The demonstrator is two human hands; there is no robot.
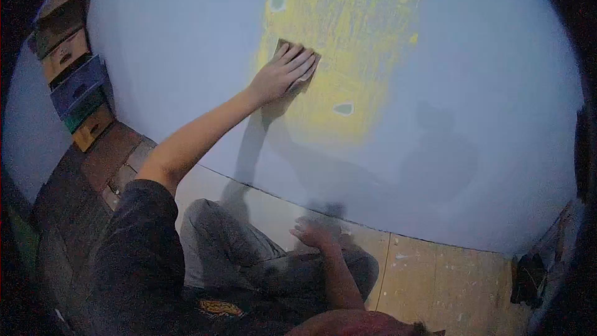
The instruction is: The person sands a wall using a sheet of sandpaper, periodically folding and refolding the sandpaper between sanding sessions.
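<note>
My left hand (287,73) is stretched up to the pale wall. Its fingers press a brown sheet of sandpaper (282,44) against the left part of a scuffed yellow patch (348,43). Corners of the sheet stick out around the fingers. Two small greenish-grey spots with white edges show in the yellow, an upper spot (278,0) and a lower spot (343,109). Down by my folded legs (267,267), my right hand (314,233) hovers or rests in shadow with its fingers apart. I see nothing in it.
A stack of coloured drawers or boxes (76,84) stands against the wall at the left. Pale wooden floorboards (435,274) meet the wall below. A dark object (528,280) sits at the lower right. Shadows of my arm and head fall on the wall.
</note>
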